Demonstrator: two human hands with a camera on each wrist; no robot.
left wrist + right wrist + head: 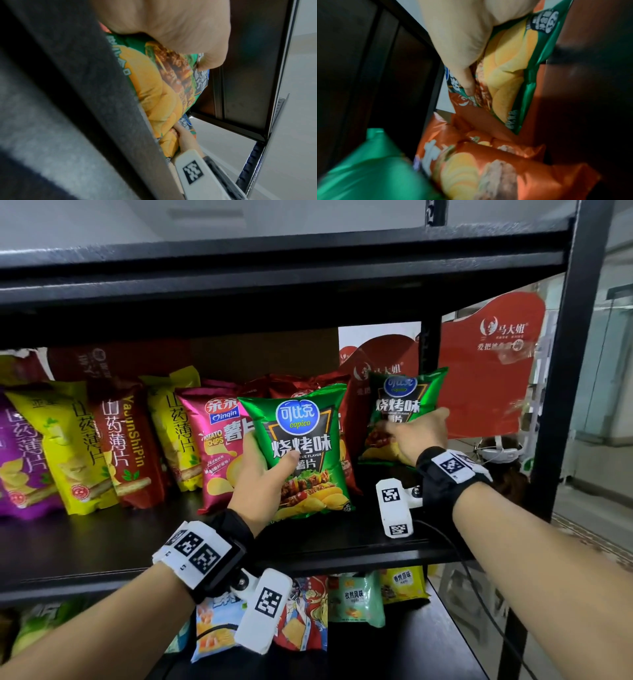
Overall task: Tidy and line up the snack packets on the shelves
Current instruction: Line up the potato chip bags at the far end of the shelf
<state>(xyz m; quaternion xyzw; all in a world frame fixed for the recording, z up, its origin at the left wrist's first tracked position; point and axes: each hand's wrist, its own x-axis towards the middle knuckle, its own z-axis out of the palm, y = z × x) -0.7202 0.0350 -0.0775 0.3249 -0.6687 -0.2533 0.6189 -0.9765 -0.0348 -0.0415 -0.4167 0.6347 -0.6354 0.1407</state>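
Note:
Two green Copico barbecue crisp packets are in hand above the black shelf board (102, 542). My left hand (270, 470) grips the nearer green packet (301, 440) by its lower left, thumb on the front, and holds it upright in front of the row. The left wrist view shows the same packet (154, 83) under my palm. Further right, my right hand (416, 436) grips the second green packet (404, 402) near its lower right, close to the shelf's right end. In the right wrist view my thumb (467, 83) presses on that packet's front (510, 65).
A leaning row stands to the left: purple (17, 446), yellow (68, 440), red (123, 440), yellow (174, 433) and pink (219, 446) packets. Red packets (308, 385) sit behind the green ones. More packets (356, 601) lie on the lower shelf. A black post (561, 371) bounds the right.

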